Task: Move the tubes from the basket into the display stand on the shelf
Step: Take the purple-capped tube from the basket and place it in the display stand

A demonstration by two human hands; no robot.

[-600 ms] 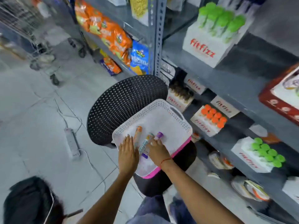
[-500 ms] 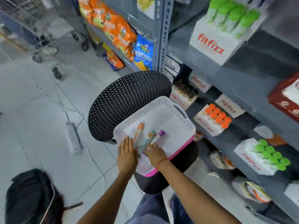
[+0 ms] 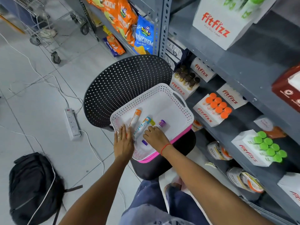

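Three capped tubes, orange (image 3: 135,117), blue (image 3: 142,126), purple (image 3: 161,123), flat side by side in white perforated basket (image 3: 168,95).

Bare forearms, a thin red thread (image 3: 164,148) around the right wrist, a ring (image 3: 118,137) on the left hand's finger, blue jeans (image 3: 151,200).

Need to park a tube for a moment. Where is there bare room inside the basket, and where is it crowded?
The far half of the basket floor is bare, between the tube caps and the handle wall. The near left corner is crowded: the orange tube, blue tube and purple tube lie there under the left hand and right hand.
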